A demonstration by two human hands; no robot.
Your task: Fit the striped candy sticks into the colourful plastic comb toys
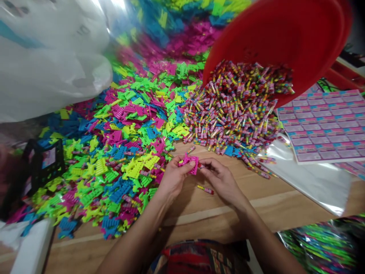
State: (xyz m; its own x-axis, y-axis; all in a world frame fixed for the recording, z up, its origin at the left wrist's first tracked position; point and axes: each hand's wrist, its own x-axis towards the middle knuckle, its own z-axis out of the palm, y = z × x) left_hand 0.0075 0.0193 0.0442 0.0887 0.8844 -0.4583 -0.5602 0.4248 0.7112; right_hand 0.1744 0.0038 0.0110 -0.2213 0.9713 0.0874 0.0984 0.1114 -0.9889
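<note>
Bright, flat indoor light fills the view, with white glare on the plastic bag [54,72] left of the red plastic basin [273,42] and on the clear sheet [305,175] below it. Motion blur smears everything beyond the basin, and the lens bends the frame's edges.

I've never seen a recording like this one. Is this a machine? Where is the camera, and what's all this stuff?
There's no machine here: these are a person's two bare hands, filmed by one camera worn on their head, looking forward and down. The left hand pinches a pink plastic piece. The right hand is right beside it, though what it holds is hard to tell. On the wooden table lie a large heap of pink, green, blue and yellow plastic pieces, a pile of small striped tubes against a tilted red basin, and a printed sheet.
</note>
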